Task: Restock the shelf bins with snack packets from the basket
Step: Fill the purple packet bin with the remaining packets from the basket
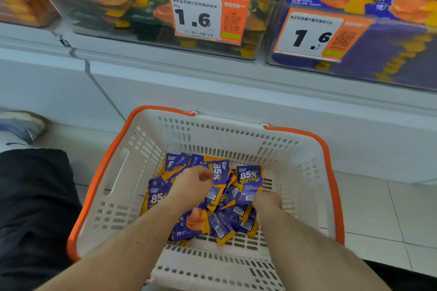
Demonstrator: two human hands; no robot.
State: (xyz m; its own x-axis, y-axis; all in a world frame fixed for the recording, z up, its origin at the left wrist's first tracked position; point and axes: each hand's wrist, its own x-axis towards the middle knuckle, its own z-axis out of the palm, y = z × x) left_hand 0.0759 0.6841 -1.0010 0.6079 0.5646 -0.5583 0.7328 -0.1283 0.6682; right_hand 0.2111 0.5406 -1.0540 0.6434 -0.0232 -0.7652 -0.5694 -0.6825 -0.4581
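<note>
L hand grips packets, R hand grips packet

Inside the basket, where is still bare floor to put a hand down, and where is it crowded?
Bare grid floor shows along the near wall of the basket, and in a strip between the purple packets and the right wall. The left wall side is partly free too. The middle is crowded: the packets pile there, with the left hand and right hand both gripping into them.
</note>
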